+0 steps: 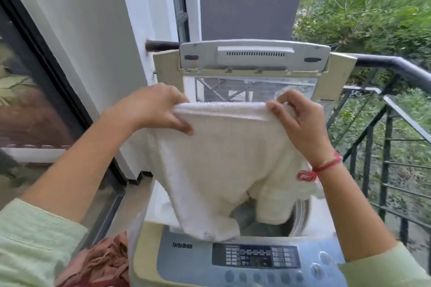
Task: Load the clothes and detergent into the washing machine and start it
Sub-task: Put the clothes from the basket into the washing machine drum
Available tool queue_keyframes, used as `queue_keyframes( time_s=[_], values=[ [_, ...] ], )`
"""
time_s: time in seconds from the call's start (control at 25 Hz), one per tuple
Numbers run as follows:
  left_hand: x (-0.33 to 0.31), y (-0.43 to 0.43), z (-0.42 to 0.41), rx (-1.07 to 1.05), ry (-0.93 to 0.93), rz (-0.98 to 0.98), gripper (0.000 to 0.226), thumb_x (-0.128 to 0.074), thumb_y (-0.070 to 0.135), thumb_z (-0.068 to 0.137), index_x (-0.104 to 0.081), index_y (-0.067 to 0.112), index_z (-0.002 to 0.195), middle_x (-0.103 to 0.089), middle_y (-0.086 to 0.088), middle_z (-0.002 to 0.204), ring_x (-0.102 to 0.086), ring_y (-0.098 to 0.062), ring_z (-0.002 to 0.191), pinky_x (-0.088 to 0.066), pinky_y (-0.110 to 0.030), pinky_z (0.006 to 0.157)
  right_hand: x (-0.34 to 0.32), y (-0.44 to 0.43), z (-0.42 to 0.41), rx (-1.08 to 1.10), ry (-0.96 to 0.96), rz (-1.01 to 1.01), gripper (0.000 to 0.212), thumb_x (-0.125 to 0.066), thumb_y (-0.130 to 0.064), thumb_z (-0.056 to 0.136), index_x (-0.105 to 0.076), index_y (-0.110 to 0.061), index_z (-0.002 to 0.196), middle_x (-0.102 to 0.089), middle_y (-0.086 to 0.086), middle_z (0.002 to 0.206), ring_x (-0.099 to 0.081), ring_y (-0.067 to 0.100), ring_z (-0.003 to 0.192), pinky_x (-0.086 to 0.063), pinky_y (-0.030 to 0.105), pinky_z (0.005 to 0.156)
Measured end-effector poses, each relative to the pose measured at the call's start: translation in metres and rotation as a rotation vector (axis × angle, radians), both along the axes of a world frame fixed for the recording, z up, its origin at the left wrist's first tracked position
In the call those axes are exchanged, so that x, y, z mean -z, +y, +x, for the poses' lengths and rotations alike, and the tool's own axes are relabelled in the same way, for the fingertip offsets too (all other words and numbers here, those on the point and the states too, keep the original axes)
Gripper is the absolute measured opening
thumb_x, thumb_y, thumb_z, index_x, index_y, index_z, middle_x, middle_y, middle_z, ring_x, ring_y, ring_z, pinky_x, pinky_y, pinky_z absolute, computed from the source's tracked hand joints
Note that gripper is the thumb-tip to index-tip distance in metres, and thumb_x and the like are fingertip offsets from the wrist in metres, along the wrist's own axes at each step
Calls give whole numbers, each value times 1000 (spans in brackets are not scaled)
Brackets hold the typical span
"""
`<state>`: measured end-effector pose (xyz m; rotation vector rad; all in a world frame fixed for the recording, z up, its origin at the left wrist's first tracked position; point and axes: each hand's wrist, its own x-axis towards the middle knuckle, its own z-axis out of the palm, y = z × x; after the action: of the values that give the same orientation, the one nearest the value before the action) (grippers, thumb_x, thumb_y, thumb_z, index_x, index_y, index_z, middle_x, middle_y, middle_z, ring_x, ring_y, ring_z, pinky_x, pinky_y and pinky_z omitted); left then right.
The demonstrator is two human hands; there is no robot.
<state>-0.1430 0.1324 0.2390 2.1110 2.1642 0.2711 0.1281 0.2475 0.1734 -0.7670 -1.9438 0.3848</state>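
Observation:
A white towel (224,163) hangs spread out above the open drum (300,214) of a top-loading washing machine (200,261). My left hand (158,109) grips the towel's top edge at its left end, and my right hand (300,123) pinches the same edge at its right end. The towel's lower corners droop onto the drum's front rim. The machine's lid (254,58) stands folded upright at the back. Its control panel (256,258) with several buttons faces me at the front. No detergent is in view.
A pile of pink-brown clothes (105,263) lies in a clear container at the machine's left. A glass sliding door (35,100) and a white wall stand on the left. A black balcony railing (391,137) runs along the right, with greenery beyond.

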Motion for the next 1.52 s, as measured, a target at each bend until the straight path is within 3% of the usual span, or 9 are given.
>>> queue_keyframes(
  time_s=[0.12,0.28,0.36,0.6,0.88,1.04,1.2,1.32,1.52],
  values=[
    [45,23,3,-6,86,-183,15,-66,42,82,-62,27,82,-61,7,77,-57,-11,74,-44,-29,61,31,14,27,136,-590,1,46,-75,-45,72,-55,-22,106,-54,-3,102,-57,18,77,-48,32,65],
    [123,53,7,152,131,-498,12,-48,21,94,-56,13,100,-60,-7,104,-56,-23,92,-42,-31,74,108,61,53,-23,-1221,-244,21,-56,-14,83,-63,-13,104,-60,10,106,-60,33,98,-49,41,80],
    [143,79,4,124,74,-661,20,-46,15,95,-55,9,111,-59,-12,117,-55,-25,100,-42,-29,80,115,83,54,-39,-1214,-446,23,-56,-11,85,-65,-10,106,-66,14,104,-61,32,100,-47,36,81],
    [193,111,24,3,197,-115,51,-42,2,86,-44,23,132,-49,-10,128,-51,-33,114,-44,-43,89,127,94,43,231,-620,-199,47,-52,2,73,-66,-21,112,-68,8,109,-64,32,97,-46,34,76],
    [309,39,52,215,122,-986,42,-55,22,90,-49,20,132,-51,-7,134,-51,-26,117,-41,-34,94,223,18,19,-546,-1693,-892,36,-55,-19,90,-58,-14,126,-60,4,128,-61,30,110,-52,27,77],
    [297,27,50,143,40,-778,42,-51,29,90,-47,22,131,-52,-4,132,-49,-23,119,-35,-35,98,215,12,4,-409,-1443,-742,37,-53,-28,93,-57,-12,126,-59,9,128,-53,27,119,-40,30,99],
    [255,-26,31,-138,-54,-187,56,-36,47,86,-43,24,136,-45,1,138,-34,-19,135,-13,-45,113,190,-13,-29,-296,-1062,-581,50,-57,-31,89,-44,-19,136,-53,9,130,-51,28,120,-40,35,100],
    [243,-108,12,-465,-148,149,53,-34,50,82,-51,28,127,-55,6,128,-44,-19,127,-23,-49,109,163,-69,-74,-466,-708,-530,49,-58,-31,90,-44,-23,136,-53,-1,132,-48,16,122,-38,30,104],
    [292,-278,-31,-1139,-358,37,42,-63,39,82,-60,16,117,-65,-10,114,-60,-32,106,-44,-44,84,140,-163,-169,-844,-523,-487,49,-57,-27,90,-43,-20,136,-56,-2,126,-48,9,118,-35,21,100]
  ],
)
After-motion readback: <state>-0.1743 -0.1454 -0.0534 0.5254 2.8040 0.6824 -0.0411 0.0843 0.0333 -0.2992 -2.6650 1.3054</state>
